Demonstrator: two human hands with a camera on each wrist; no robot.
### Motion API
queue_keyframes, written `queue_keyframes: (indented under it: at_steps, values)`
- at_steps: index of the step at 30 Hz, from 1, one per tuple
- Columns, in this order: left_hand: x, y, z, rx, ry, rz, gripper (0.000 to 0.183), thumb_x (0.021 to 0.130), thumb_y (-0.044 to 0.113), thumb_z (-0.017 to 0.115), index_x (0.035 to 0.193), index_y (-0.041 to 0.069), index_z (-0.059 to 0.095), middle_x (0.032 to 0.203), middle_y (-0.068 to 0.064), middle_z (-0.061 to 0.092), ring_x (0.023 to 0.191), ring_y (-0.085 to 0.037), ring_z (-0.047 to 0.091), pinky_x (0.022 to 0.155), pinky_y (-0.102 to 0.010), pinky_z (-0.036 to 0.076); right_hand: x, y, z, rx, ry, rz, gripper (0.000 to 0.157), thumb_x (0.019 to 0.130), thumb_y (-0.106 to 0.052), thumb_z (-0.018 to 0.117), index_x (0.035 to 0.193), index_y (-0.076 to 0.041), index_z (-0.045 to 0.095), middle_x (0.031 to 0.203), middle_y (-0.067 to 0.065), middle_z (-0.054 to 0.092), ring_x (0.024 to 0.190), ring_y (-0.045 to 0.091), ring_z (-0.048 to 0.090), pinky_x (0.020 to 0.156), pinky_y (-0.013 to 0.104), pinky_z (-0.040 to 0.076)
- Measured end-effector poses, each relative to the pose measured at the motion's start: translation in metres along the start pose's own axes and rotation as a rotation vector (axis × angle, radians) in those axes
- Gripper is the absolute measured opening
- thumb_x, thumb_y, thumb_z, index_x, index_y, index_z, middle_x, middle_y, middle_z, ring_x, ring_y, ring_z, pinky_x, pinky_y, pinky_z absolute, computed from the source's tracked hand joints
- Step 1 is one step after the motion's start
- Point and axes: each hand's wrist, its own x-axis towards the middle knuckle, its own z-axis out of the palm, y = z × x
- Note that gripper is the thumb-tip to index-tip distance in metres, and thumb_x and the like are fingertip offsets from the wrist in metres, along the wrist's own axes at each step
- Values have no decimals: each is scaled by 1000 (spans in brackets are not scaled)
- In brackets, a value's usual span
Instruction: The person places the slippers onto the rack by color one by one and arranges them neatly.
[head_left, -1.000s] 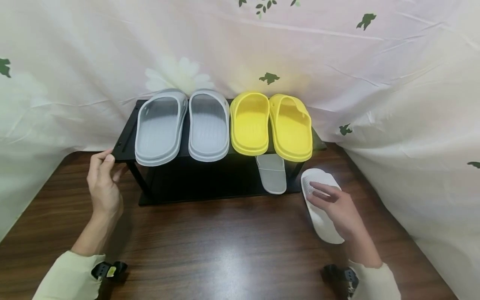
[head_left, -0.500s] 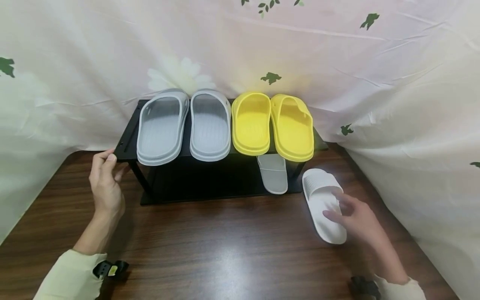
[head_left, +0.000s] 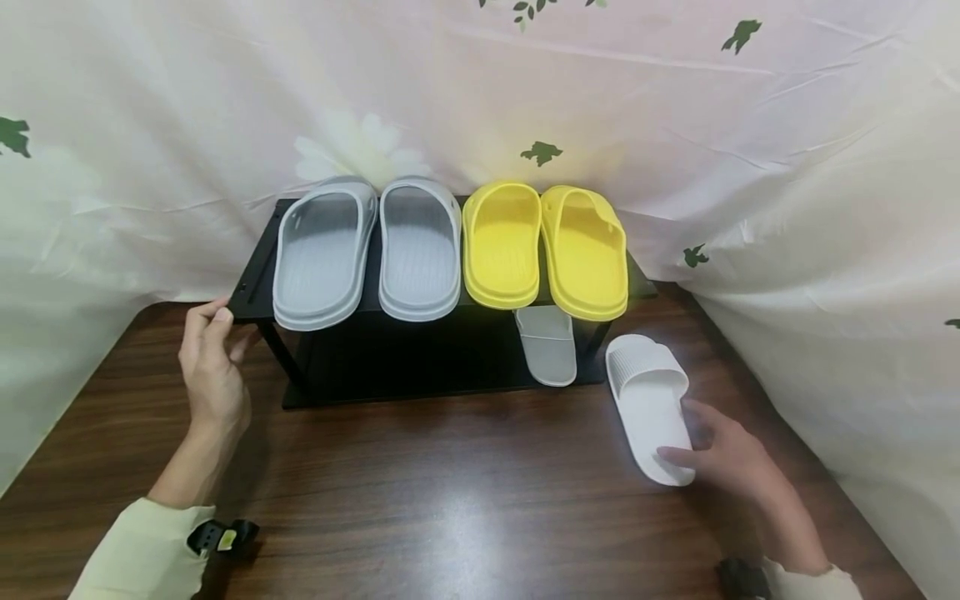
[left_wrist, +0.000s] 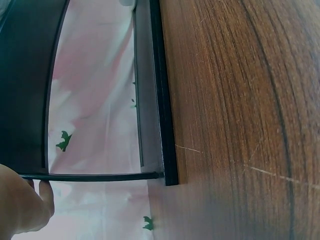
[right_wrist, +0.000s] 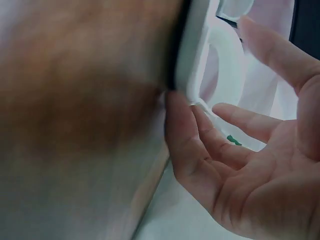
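My left hand (head_left: pixel 213 375) holds the front left corner of a black two-tier shoe rack (head_left: pixel 252 287), its fingers at the upper shelf's edge. To the rack's right, a white slide slipper (head_left: pixel 654 412) lies on the wooden surface, strap end toward the back. My right hand (head_left: pixel 738 458) is at that slipper's right side, thumb extended over the sole. In the right wrist view, the right hand's fingertips (right_wrist: pixel 177 107) are right at the slipper's edge, with the thumb spread away. A grey slide slipper (head_left: pixel 550 358) sits at the right of the lower shelf.
On the upper shelf stand two grey clogs (head_left: pixel 318 267) and two yellow clogs (head_left: pixel 501 258), toes toward the back. A patterned cloth (head_left: pixel 450 100) hangs behind the rack and along both sides. Brown wood-grain surface (head_left: pixel 450 475) spreads out in front.
My right hand has moved from above the white slipper's strap to the right and nearer, down to its right edge. The left hand stays on the rack corner.
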Motion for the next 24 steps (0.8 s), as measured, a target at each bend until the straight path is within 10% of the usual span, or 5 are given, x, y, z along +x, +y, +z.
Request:
queue_keyframes:
  at_steps: [8,16,24]
  values:
    - [0,1,0,-13,7,-6,19,104,10,50,112,2,65,113,-13,56,98,-19,59,87,-34,49,-5,1,7,110,-98,73,107,78,-31,89,148,17,23,135,44,42,97,40,61,63,39,58]
    - [0,2,1,19,-8,-7,20,105,12,49,113,3,64,114,-13,56,103,-20,57,89,-35,48,-4,9,3,-72,-33,11,93,75,-40,89,135,16,44,120,36,59,104,45,58,84,55,47]
    - [-1,2,1,8,-1,0,19,104,11,50,112,2,64,113,-13,55,100,-20,57,87,-34,50,-4,22,-5,-56,-21,37,76,77,-35,88,123,14,51,104,26,66,97,40,62,77,49,49]
